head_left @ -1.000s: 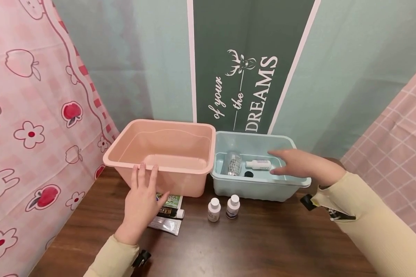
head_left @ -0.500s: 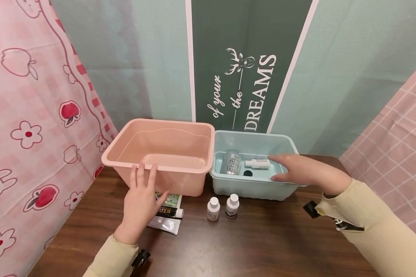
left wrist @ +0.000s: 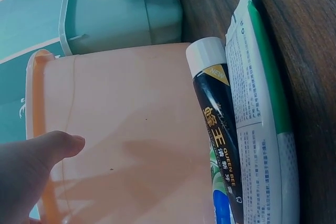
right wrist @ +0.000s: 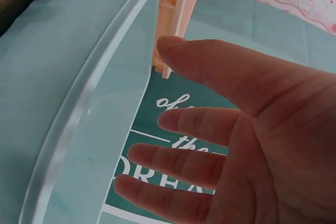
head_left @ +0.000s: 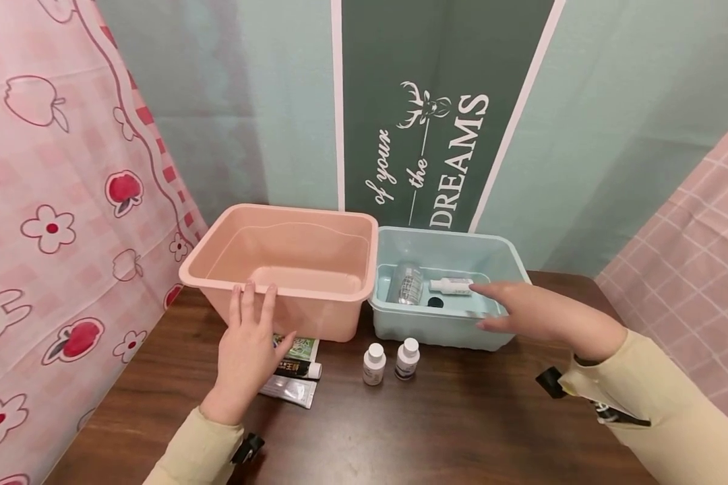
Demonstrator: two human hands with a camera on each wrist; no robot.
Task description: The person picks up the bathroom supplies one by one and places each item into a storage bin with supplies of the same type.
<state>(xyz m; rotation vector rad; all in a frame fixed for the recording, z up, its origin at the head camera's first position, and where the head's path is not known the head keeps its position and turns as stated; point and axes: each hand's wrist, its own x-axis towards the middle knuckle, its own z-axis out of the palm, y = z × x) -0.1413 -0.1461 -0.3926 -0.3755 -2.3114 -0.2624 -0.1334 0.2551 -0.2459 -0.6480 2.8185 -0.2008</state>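
Note:
Fingertips of my left hand [head_left: 244, 357] rest on the front rim of the pink tub [head_left: 327, 320], fingers straight. Beneath that hand lie a black toothpaste tube [head_left: 300, 369] with a white cap, a pale tube [head_left: 291, 391] and a green packet [head_left: 304, 347], partly hidden. My right hand [head_left: 549, 320] hovers with spread fingers over the front right of the light blue tub [head_left: 437, 332], holding nothing. Inside that tub lie a white bottle [head_left: 453, 287], near my right fingertips, a clear bottle [head_left: 408, 284] and a round black piece [head_left: 435, 302].
Two small white bottles stand upright before the tubs, a left one [head_left: 373, 365] and a right one [head_left: 406, 360]. The tubs sit side by side on a dark wooden table [head_left: 437, 431]. A green cloth [head_left: 267, 101] hangs behind, with pink cloths at both sides.
My right hand has drawn back a little to the right and toward the front, away from the white bottle in the blue tub. The left hand has stayed on the pink rim.

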